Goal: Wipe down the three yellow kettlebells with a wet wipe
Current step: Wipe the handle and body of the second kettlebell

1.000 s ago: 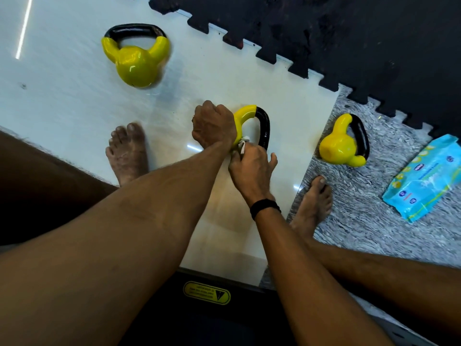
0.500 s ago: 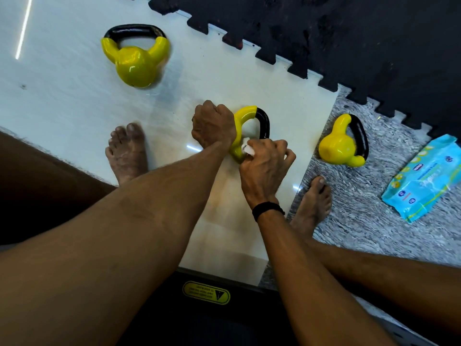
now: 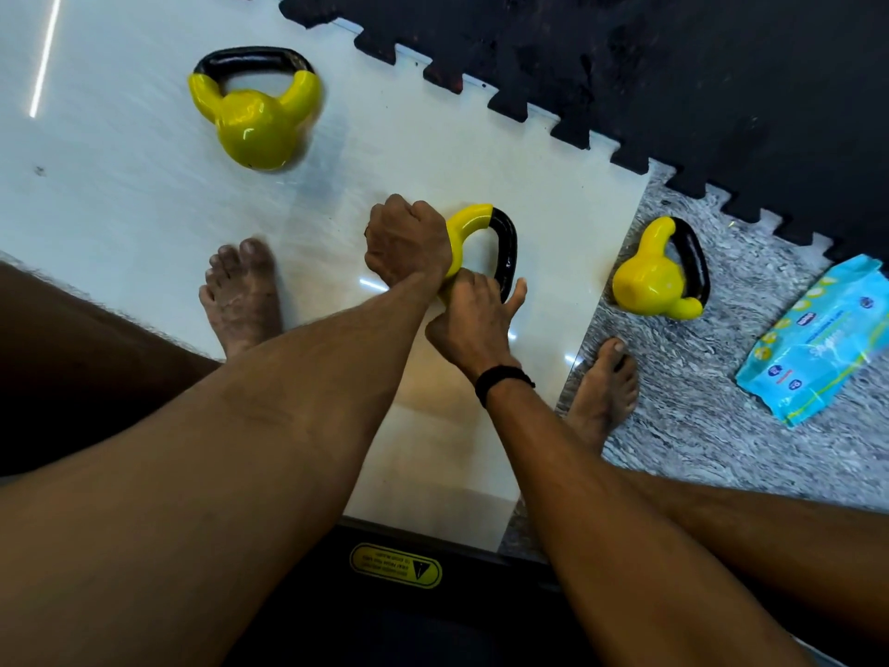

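Three yellow kettlebells with black handles lie on the floor. The middle kettlebell (image 3: 474, 222) lies on its side on the white tile, its body covered by my hands. My left hand (image 3: 406, 243) grips its yellow body from the left. My right hand (image 3: 474, 320) curls round its lower yellow horn, thumb stretched out to the right; the wet wipe is hidden under this hand. The left kettlebell (image 3: 257, 130) sits at the far left on the tile. The right kettlebell (image 3: 649, 281) lies on the grey carpet.
A light-blue pack of wet wipes (image 3: 818, 339) lies on the grey carpet (image 3: 697, 426) at the right. My bare feet (image 3: 240, 296) (image 3: 606, 387) stand either side of the middle kettlebell. Black interlocking foam mats (image 3: 625, 65) border the far side.
My right hand has slid along the lower horn of the middle kettlebell, and the white wipe that showed at its fingertips is now covered. My left hand has kept its hold.
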`<control>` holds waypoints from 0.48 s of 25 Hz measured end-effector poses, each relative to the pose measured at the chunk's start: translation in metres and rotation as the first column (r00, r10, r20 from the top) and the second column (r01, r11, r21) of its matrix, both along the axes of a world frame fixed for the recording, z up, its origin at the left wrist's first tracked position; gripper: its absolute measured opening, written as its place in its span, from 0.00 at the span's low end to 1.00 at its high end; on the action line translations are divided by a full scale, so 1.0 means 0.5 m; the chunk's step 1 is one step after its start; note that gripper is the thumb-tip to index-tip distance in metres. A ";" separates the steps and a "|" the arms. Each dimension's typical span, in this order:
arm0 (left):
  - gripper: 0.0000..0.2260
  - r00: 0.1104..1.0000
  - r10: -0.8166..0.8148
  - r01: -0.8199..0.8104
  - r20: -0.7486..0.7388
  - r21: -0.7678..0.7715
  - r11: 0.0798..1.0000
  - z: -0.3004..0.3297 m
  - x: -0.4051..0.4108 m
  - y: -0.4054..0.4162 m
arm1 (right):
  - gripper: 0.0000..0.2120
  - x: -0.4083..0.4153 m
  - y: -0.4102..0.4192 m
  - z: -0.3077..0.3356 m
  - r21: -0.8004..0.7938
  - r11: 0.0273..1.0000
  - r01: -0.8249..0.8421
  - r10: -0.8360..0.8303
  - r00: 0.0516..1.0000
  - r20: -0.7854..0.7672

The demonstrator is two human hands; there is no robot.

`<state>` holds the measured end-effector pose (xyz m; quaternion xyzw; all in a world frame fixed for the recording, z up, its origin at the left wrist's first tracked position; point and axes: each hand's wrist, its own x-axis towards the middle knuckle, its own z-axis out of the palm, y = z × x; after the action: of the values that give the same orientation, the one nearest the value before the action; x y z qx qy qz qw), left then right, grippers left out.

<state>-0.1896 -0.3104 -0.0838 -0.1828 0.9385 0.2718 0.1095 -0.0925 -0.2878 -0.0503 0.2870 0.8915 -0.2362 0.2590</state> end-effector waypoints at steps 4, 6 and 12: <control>0.11 1.000 0.013 -0.013 -0.013 0.012 1.000 -0.001 0.000 0.000 | 0.29 0.046 -0.069 -0.004 0.154 0.988 0.002 0.015 0.994 -0.107; 0.11 1.000 0.014 -0.014 -0.018 0.010 1.000 -0.001 0.002 -0.001 | 0.33 0.060 -0.084 -0.010 0.218 0.976 -0.019 0.049 0.990 -0.132; 0.12 0.999 0.054 -0.054 0.008 0.017 0.998 0.003 0.002 0.002 | 0.15 0.022 -0.022 -0.018 0.121 0.993 -0.001 0.014 0.995 -0.101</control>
<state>-0.1888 -0.3096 -0.0822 -0.2082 0.9305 0.2818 0.1070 -0.0817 -0.2988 -0.0594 0.2865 0.9173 -0.1949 0.1964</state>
